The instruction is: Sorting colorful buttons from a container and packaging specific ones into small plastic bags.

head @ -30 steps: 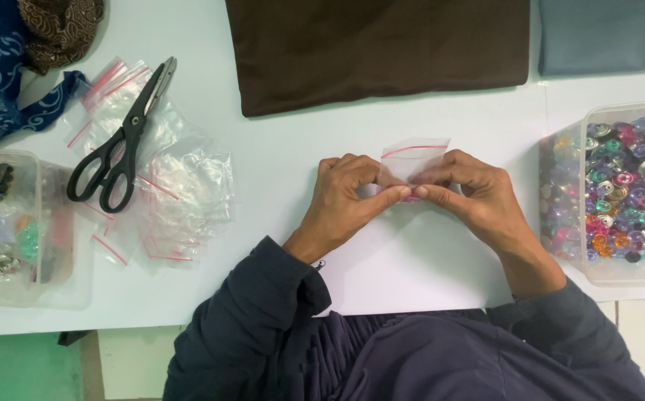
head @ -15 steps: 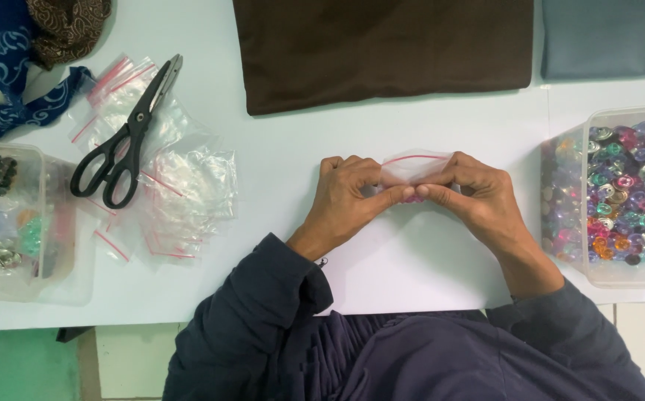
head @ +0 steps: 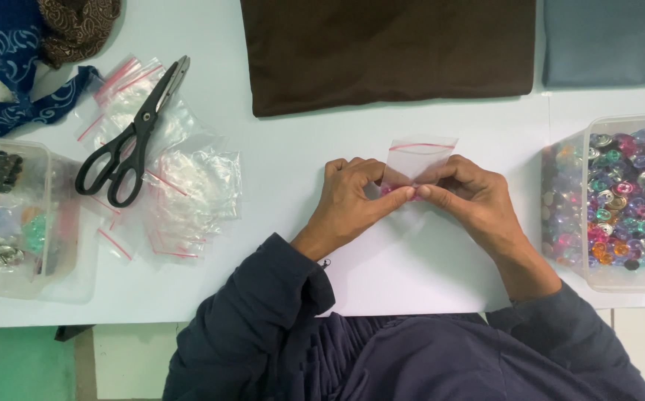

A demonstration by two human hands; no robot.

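Note:
Both hands meet at the middle of the white table (head: 411, 267). My left hand (head: 352, 200) and my right hand (head: 471, 197) pinch a small clear zip bag (head: 419, 156) with a red seal strip between fingertips. Something small and pink shows inside the bag at the fingertips. The bag's top edge stands up behind the fingers, toward the brown cloth (head: 389, 52).
Black scissors (head: 133, 137) lie on a heap of clear zip bags (head: 181, 193) at left. A clear box of small parts (head: 11, 215) sits at far left. A clear tub of colourful gems (head: 623, 200) stands at right. Grey-blue cloth (head: 612, 41) lies at back right.
The zip bag now stands up higher and flatter above the fingertips. Both hands stay joined in the same spot.

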